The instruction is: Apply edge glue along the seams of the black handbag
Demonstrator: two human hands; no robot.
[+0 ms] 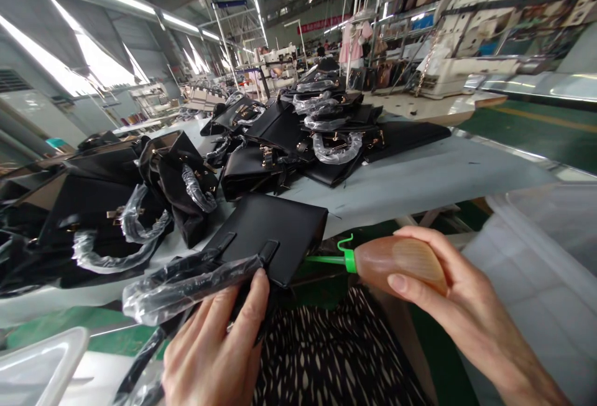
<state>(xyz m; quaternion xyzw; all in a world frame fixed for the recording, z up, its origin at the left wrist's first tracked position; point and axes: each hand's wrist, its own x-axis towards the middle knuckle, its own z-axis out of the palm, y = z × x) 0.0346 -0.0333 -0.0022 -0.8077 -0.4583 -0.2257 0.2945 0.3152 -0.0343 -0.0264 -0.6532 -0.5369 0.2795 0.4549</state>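
A black handbag point(275, 219) lies on its side at the table's near edge, its plastic-wrapped handle point(186, 288) toward me. My left hand point(219, 337) grips the bag by the handle side, with the thumb and fingers near the handle's base; part of the grip is hidden beneath. In my right hand point(448, 281) is a brown squeeze bottle point(396, 263) with a green cap and a thin green nozzle. The bottle lies nearly level, and its nozzle tip points left at the bag's near right edge. Whether the tip touches the bag I cannot tell.
More black handbags point(116, 207) with wrapped handles stand at the left, and a heap of them point(298, 126) covers the table's point(420, 170) middle. Translucent plastic bins point(536, 257) flank me at right and lower left. Sewing machines point(485, 27) stand beyond.
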